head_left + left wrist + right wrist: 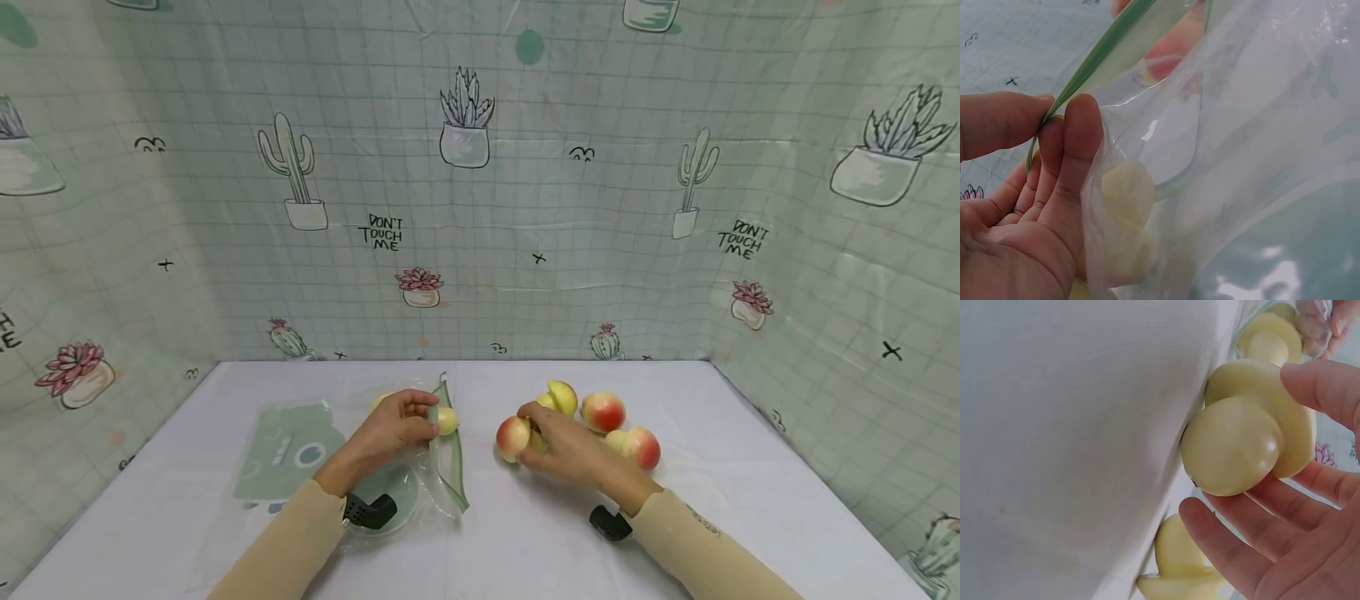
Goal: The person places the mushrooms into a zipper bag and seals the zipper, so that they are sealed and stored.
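My left hand [393, 429] pinches the green zip edge [1085, 69] of a clear plastic zip bag [1260, 150] between thumb and fingertip. The bag lies on the table with its mouth facing right. Through the film in the left wrist view, a pale yellow mushroom-shaped piece [1127, 219] shows. Right of the bag, my right hand [566, 446] holds a red-and-yellow mushroom-shaped piece [513, 439], thumb on its cap and fingers round the other side. Its rounded yellow stem [1232, 447] faces the right wrist camera. The piece appears to be at table level.
Beside my right hand lie several more such pieces, including a yellow one [562, 397], a red-yellow one [603, 412] and another [643, 448]. The white table [495, 533] is backed by a printed curtain [540, 208]. Green printing [288, 450] marks the bag.
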The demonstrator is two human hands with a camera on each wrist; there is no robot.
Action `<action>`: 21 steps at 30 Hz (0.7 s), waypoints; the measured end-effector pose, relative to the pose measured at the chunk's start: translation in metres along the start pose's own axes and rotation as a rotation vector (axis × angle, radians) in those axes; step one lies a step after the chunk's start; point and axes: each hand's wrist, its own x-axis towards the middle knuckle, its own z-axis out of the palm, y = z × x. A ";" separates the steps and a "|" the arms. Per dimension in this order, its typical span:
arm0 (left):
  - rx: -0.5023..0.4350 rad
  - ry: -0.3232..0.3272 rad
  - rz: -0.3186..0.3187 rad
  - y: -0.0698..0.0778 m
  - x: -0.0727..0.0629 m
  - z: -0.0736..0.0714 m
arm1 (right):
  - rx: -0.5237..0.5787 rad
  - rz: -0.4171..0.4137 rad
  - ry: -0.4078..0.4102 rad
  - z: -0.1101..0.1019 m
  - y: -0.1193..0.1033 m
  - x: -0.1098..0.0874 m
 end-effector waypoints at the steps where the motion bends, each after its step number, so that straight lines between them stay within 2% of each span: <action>1: -0.004 -0.003 -0.001 0.000 0.000 0.000 | 0.001 0.001 -0.001 0.000 0.000 -0.001; 8: 0.003 0.031 0.004 0.002 -0.005 0.001 | 0.007 -0.014 -0.013 0.001 0.001 0.001; 21: -0.007 0.007 -0.004 0.000 0.000 0.003 | 0.049 -0.020 -0.001 0.000 0.002 -0.001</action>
